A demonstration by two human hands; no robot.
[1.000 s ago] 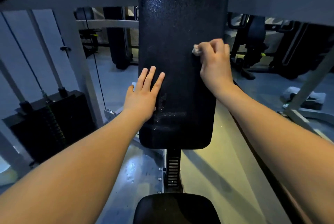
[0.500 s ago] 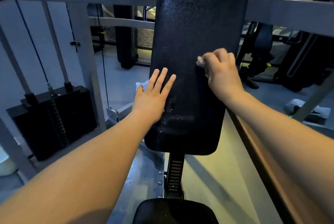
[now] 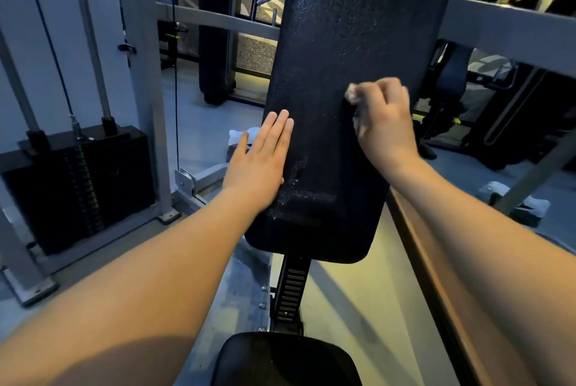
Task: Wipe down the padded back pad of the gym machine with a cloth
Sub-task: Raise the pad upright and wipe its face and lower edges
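Cloth [image 3: 352,94] slid lower on back pad [image 3: 336,73], bunched in right hand [image 3: 385,123] grip

Back pad [image 3: 339,98]: long, black, padded, textured vinyl surface, mounted upright on a black ribbed post, lower corners rounded, top edge out of frame. Pale streaks and specks near lower left portion; faint sheen along upper left side. Cloth [image 3: 352,95]: small, whitish, crumpled, mostly hidden, only a bunched tip and a lower fringe visible; pressed against right half of pad face, roughly at mid-height, near right edge.
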